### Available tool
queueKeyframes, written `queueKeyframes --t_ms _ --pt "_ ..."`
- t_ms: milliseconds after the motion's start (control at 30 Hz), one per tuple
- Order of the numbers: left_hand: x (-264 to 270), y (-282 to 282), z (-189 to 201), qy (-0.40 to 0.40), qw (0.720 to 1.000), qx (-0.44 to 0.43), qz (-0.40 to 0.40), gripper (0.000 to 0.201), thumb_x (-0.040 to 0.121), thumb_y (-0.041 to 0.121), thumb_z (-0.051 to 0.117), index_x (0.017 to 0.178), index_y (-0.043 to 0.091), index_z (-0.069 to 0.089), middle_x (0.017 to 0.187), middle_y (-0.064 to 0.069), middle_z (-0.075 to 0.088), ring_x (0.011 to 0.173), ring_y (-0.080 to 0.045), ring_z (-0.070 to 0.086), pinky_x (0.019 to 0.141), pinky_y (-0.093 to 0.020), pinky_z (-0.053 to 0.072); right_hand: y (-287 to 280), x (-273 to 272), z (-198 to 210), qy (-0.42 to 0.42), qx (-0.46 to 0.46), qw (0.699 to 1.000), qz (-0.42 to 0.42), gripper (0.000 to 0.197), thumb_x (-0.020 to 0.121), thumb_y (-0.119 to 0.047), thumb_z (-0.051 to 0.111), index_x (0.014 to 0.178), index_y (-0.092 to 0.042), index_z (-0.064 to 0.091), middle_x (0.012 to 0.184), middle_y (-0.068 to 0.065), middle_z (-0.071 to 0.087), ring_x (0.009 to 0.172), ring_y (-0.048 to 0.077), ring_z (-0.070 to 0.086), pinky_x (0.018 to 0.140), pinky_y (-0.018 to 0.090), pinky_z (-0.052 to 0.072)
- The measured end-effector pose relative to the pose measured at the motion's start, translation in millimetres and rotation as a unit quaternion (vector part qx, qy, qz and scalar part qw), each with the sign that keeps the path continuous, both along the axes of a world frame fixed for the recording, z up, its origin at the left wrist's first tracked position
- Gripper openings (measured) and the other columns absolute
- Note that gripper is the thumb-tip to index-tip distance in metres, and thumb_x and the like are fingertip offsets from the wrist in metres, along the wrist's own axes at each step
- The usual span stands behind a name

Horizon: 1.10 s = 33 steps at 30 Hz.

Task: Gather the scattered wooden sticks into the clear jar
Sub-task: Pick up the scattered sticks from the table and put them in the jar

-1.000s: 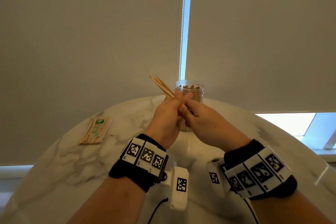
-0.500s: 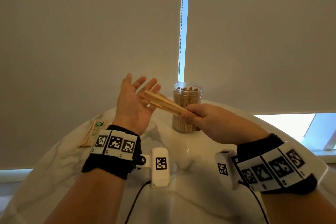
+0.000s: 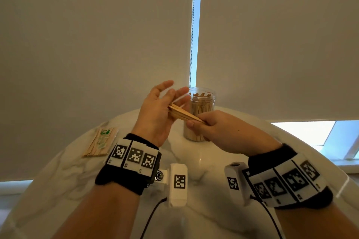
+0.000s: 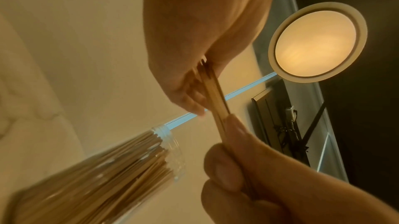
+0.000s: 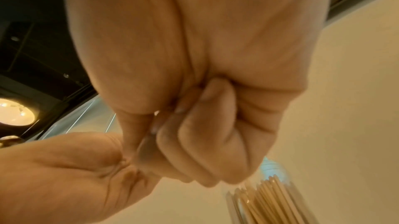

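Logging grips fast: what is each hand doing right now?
Left hand: open, bundle's ends against its palm.
Right hand: holding the stick bundle.

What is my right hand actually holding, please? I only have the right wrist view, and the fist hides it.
Observer: The right hand grips one end of a bundle of wooden sticks.
Operator: Where does the other end go?
Observer: It rests against the palm of the left hand, whose fingers are spread open.
Operator: Are any sticks left on the table?
Observer: Yes, a packet of sticks with a green label lies on the marble table, to the left of the clear jar.
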<state>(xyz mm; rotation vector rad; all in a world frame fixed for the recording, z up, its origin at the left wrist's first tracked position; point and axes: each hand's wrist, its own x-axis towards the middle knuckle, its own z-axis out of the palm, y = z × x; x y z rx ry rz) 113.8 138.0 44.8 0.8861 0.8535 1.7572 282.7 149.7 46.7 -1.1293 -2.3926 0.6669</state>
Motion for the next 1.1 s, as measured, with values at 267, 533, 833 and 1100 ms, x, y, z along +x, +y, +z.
queueKeyframes --t_ms 267,533,833,1100 --pt "4.6 -4.5 2.3 0.015 0.996 -0.057 -0.073 0.050 0.107 0.042 0.032 0.119 0.007 0.066 0.110 -0.011 0.074 0.098 -0.024 0.070 0.085 -0.037 0.057 -0.9 -4.9 -3.3 -0.024 0.023 0.999 0.006 0.038 0.096 -0.056 0.051 0.079 -0.024 0.061 0.064 -0.009 0.057 0.055 0.007 0.051 0.057 0.026 0.040" --pt "10.1 1.8 -0.6 -0.073 0.993 0.031 0.090 0.037 0.094 0.033 0.064 0.127 0.020 0.055 0.109 -0.005 0.073 0.101 -0.021 0.071 0.086 -0.036 0.058 5.6 -2.8 -8.9 -0.069 0.038 0.997 -0.029 0.045 0.096 -0.056 0.053 0.085 -0.014 0.064 0.067 -0.002 0.057 0.059 0.011 0.052 0.057 0.025 0.038" --pt "22.7 0.1 -7.1 0.172 0.972 -0.142 -0.077 0.055 0.103 0.052 0.036 0.111 0.012 0.073 0.102 -0.004 0.077 0.103 -0.025 0.071 0.092 -0.041 0.053 6.2 2.8 -6.6 -0.081 0.037 0.996 -0.015 0.017 0.096 -0.047 0.059 0.092 -0.034 0.069 0.077 -0.011 0.066 0.071 0.005 0.059 0.067 0.025 0.046" --pt "24.0 8.0 -25.9 0.262 0.959 -0.108 -0.013 0.030 0.090 0.039 0.069 0.081 0.011 0.063 0.056 0.001 0.052 0.039 -0.007 0.038 0.040 -0.020 0.032 13.8 6.4 -9.1 -0.062 0.025 0.997 -0.044 0.021 0.086 -0.041 0.073 0.080 -0.021 0.068 0.063 -0.005 0.059 0.056 0.009 0.052 0.056 0.025 0.039"
